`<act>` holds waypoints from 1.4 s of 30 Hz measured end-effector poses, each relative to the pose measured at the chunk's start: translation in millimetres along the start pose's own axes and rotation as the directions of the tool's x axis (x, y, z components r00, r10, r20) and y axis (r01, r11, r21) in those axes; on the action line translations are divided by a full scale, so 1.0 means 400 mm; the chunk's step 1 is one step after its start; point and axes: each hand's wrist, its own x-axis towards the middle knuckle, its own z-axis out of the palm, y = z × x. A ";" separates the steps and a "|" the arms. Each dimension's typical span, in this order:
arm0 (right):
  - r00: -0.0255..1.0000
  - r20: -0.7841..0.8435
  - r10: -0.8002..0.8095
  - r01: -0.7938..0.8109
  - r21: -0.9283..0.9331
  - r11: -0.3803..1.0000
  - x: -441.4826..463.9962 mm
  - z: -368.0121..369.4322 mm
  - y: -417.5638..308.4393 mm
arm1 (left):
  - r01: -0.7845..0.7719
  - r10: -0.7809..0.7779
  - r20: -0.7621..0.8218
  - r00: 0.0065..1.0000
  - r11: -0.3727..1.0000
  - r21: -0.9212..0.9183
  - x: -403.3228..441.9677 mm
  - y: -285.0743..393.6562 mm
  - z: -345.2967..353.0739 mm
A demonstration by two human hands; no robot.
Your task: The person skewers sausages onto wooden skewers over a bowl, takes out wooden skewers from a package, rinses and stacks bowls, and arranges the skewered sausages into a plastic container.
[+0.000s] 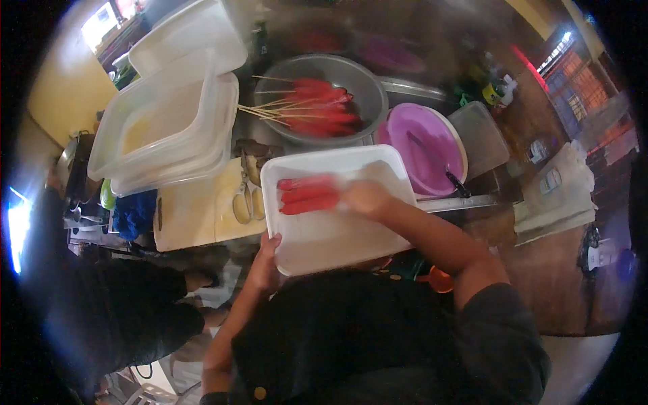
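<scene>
- The right hand's (368, 198) fingers are blurred, meeting the right end of the red pieces (307, 195) inside the white tray (331, 246); whether they pinch a piece or only touch it, I cannot tell.
- That hand is over the tray's middle, knuckles up, its forearm slanting in across the tray's right near corner.
- The left hand's (266, 264) thumb points up against the tray's left near corner; its other fingers are hidden, so I cannot tell how tightly they curl.
- The left forearm rises to that corner from below.
- The red pieces lie side by side in the tray's left far part.
- Just left of the tray, scissors (247, 192) lie on a cutting board (189, 219).
- Beyond the tray, a grey basin (370, 111) holds more red pieces on sticks (270, 109), the bare ends pointing left.
- Right of the tray sits a purple basin (420, 162) with a black-handled utensil (457, 181) across it.
- Clear plastic containers (158, 131) stand stacked beyond the tray's left side.
</scene>
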 end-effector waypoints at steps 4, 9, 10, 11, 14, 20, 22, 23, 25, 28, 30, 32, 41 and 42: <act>0.998 0.041 0.049 -0.049 -0.001 0.999 0.019 -0.018 -0.009 | -0.032 0.032 0.013 0.999 0.998 0.053 0.015 -0.011 -0.029; 0.981 0.144 0.131 -0.130 -0.020 0.991 0.031 -0.036 -0.023 | -0.053 0.053 0.035 0.998 0.999 -0.009 0.012 -0.005 -0.020; 0.977 0.158 0.146 -0.144 -0.022 0.989 0.036 -0.042 -0.021 | -0.060 0.061 0.035 0.998 0.998 -0.010 0.007 0.003 -0.011; 0.978 0.154 0.139 -0.137 -0.025 0.990 0.035 -0.056 -0.012 | -0.037 0.038 0.027 0.999 0.999 -0.022 -0.005 0.014 0.000; 0.995 -0.094 -0.017 0.029 0.126 0.992 0.043 -0.203 -0.022 | -0.024 0.027 0.034 0.999 0.998 -0.059 -0.020 0.030 0.023; 0.904 -0.422 0.068 -0.016 0.126 0.992 0.263 -0.313 0.067 | -0.017 0.018 0.023 1.000 0.999 -0.048 -0.013 0.014 0.022; 0.928 -0.355 0.116 -0.107 0.044 0.993 0.355 -0.260 0.092 | -0.029 0.034 0.056 0.998 0.995 -0.092 -0.005 0.009 0.011; 0.928 -0.359 0.096 -0.086 0.045 0.995 0.403 -0.224 0.115 | -0.005 0.008 0.044 0.999 0.998 -0.061 -0.002 0.009 0.009; 0.983 -0.182 0.030 -0.036 -0.028 0.999 0.481 -0.178 0.123 | 0.003 -0.003 0.012 1.000 0.999 -0.040 -0.016 0.029 0.028; 0.971 -0.225 0.077 -0.092 -0.060 0.994 0.471 -0.206 0.065 | 0.078 -0.078 0.010 0.997 0.994 -0.075 -0.046 0.068 0.063; 0.976 -0.206 0.070 -0.087 -0.076 0.993 0.471 -0.234 0.055 | 0.027 -0.023 -0.048 0.999 0.997 0.076 -0.035 0.046 0.046; 0.979 -0.188 0.076 -0.095 -0.095 0.991 0.467 -0.229 0.054 | -0.049 0.051 -0.028 0.998 0.996 0.074 0.005 -0.003 0.007; 0.898 -0.437 -0.053 -0.012 -0.143 0.990 0.407 -0.249 0.099 | -0.111 0.113 0.059 0.992 0.993 -0.033 0.023 -0.026 -0.021; 0.888 -0.459 0.014 -0.092 -0.148 0.985 0.385 -0.279 0.103 | -0.102 0.104 0.085 0.991 0.994 -0.029 0.023 -0.022 -0.017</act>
